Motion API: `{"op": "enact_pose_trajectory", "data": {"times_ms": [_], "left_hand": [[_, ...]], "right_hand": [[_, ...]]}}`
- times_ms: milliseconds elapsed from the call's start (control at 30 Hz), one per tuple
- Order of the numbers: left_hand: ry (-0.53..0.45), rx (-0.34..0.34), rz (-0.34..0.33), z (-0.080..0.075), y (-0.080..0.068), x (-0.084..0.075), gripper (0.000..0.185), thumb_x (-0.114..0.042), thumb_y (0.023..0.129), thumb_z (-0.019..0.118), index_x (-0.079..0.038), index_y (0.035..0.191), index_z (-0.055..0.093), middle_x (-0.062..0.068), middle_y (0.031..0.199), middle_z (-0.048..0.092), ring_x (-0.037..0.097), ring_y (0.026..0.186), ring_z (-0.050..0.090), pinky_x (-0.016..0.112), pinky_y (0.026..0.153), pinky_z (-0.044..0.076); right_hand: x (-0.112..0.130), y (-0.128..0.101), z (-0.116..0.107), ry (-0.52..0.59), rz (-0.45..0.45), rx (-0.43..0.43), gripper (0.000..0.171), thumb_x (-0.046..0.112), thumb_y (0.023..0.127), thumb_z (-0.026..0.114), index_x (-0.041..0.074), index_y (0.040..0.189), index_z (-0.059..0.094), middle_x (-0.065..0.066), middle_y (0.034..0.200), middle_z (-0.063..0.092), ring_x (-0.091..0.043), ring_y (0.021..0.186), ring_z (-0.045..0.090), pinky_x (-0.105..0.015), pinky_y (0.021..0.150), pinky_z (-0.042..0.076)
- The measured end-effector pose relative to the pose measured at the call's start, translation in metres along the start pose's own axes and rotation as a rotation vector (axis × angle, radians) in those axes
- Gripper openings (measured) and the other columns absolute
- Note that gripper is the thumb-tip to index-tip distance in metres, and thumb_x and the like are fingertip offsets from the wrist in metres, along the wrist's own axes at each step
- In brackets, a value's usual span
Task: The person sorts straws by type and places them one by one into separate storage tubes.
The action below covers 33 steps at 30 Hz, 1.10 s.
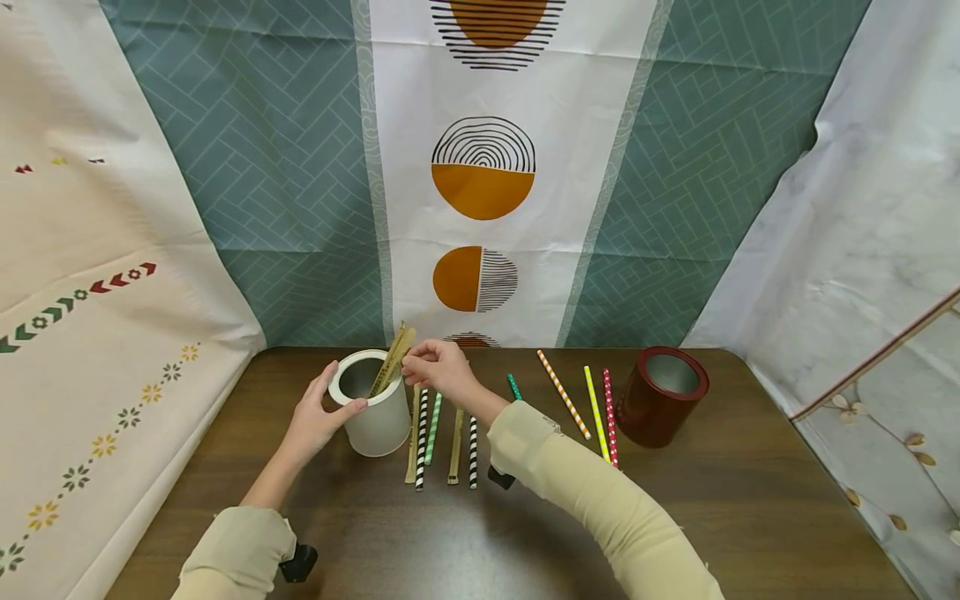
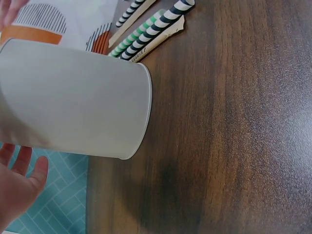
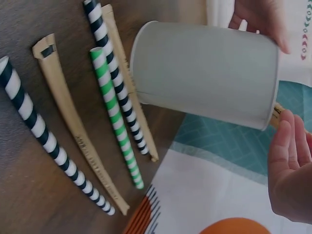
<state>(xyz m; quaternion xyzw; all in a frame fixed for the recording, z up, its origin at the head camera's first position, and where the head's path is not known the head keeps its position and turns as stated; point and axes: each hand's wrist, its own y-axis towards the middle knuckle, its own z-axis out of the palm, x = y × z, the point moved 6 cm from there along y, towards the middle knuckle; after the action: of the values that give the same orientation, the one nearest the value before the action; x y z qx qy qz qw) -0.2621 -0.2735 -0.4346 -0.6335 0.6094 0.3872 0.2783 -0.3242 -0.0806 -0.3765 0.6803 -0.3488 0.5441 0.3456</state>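
A white canister (image 1: 377, 427) with an opening at the top stands on the left part of the table. My left hand (image 1: 313, 419) holds it at the rim, thumb along the near edge and fingers on its left side. Several slim sticks in brown printed paper sleeves (image 1: 389, 363) lean out of the opening towards the back right. At their upper part my right hand (image 1: 442, 369) pinches a sleeve with curled fingers. The right wrist view shows the brown sleeve (image 3: 276, 113) coming past the rim to the fingertips, which hide part of it.
Right of the canister lie brown sleeved sticks (image 1: 455, 450), black-striped straws (image 1: 473, 454) and a green-striped straw (image 1: 433, 429). Farther right are orange-striped (image 1: 562, 392), yellow (image 1: 597, 412) and red dotted straws (image 1: 610, 408). A dark red canister (image 1: 660, 400) stands beside them. A patterned cloth (image 1: 480, 292) hangs behind the table.
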Motion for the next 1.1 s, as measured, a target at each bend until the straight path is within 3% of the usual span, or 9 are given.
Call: {"op": "enact_pose_trajectory", "data": {"times_ms": [133, 267, 467, 733, 900, 1033, 1100], "left_hand": [[-0.002, -0.001, 0.000, 0.000, 0.000, 0.000, 0.086, -0.033, 0.077, 0.066, -0.011, 0.143, 0.015, 0.021, 0.142, 0.021, 0.038, 0.130, 0.020, 0.059, 0.099, 0.019], [0.001, -0.005, 0.004, 0.000, 0.000, 0.000, 0.086, -0.033, 0.077, 0.066, -0.011, 0.142, 0.015, 0.021, 0.142, 0.021, 0.038, 0.130, 0.020, 0.059, 0.099, 0.019], [0.001, -0.006, 0.001, 0.000, 0.000, 0.000, 0.086, -0.033, 0.077, 0.066, -0.011, 0.142, 0.016, 0.020, 0.141, 0.023, 0.038, 0.130, 0.021, 0.059, 0.099, 0.020], [0.001, -0.006, 0.001, 0.000, 0.000, 0.000, 0.085, -0.033, 0.077, 0.066, -0.011, 0.142, 0.016, 0.020, 0.142, 0.022, 0.036, 0.131, 0.020, 0.059, 0.099, 0.019], [-0.004, -0.004, -0.001, 0.000, 0.000, 0.000, 0.085, -0.033, 0.077, 0.066, -0.012, 0.142, 0.016, 0.019, 0.142, 0.022, 0.036, 0.131, 0.020, 0.059, 0.099, 0.019], [-0.007, -0.008, 0.000, 0.000, 0.000, -0.001, 0.085, -0.033, 0.077, 0.066, -0.012, 0.142, 0.016, 0.019, 0.142, 0.023, 0.036, 0.130, 0.021, 0.059, 0.099, 0.019], [-0.009, -0.008, 0.000, 0.000, 0.000, -0.001, 0.085, -0.033, 0.077, 0.067, -0.012, 0.142, 0.016, 0.019, 0.142, 0.023, 0.036, 0.131, 0.020, 0.059, 0.099, 0.019]], "right_hand": [[-0.009, -0.003, -0.003, -0.032, 0.036, 0.018, 0.017, 0.020, 0.085, 0.058, 0.004, 0.090, 0.061, -0.009, 0.081, 0.066, -0.019, 0.068, 0.065, -0.030, 0.060, 0.052], [-0.021, -0.002, -0.010, -0.024, 0.103, -0.021, 0.017, 0.016, 0.085, 0.058, 0.002, 0.095, 0.060, -0.016, 0.087, 0.065, -0.020, 0.067, 0.064, -0.028, 0.057, 0.051], [-0.036, 0.003, -0.021, -0.006, 0.167, -0.050, 0.023, 0.011, 0.085, 0.057, -0.004, 0.102, 0.057, -0.022, 0.096, 0.061, -0.006, 0.059, 0.058, -0.031, 0.058, 0.051], [-0.056, 0.001, -0.033, -0.011, 0.230, -0.127, 0.025, 0.014, 0.085, 0.058, -0.002, 0.104, 0.054, -0.004, 0.082, 0.056, -0.010, 0.065, 0.056, -0.033, 0.064, 0.051], [-0.071, 0.001, -0.036, -0.012, 0.269, -0.144, 0.027, 0.018, 0.087, 0.055, 0.001, 0.109, 0.052, -0.008, 0.094, 0.056, -0.009, 0.072, 0.053, -0.042, 0.076, 0.049], [-0.082, 0.000, -0.036, 0.045, 0.308, -0.127, 0.035, 0.018, 0.089, 0.052, 0.000, 0.118, 0.047, -0.013, 0.106, 0.055, -0.008, 0.058, 0.039, -0.042, 0.070, 0.041], [-0.088, 0.000, -0.035, 0.073, 0.333, -0.127, 0.039, 0.019, 0.088, 0.053, 0.000, 0.121, 0.045, -0.014, 0.113, 0.052, -0.011, 0.062, 0.043, -0.043, 0.073, 0.041]]}}
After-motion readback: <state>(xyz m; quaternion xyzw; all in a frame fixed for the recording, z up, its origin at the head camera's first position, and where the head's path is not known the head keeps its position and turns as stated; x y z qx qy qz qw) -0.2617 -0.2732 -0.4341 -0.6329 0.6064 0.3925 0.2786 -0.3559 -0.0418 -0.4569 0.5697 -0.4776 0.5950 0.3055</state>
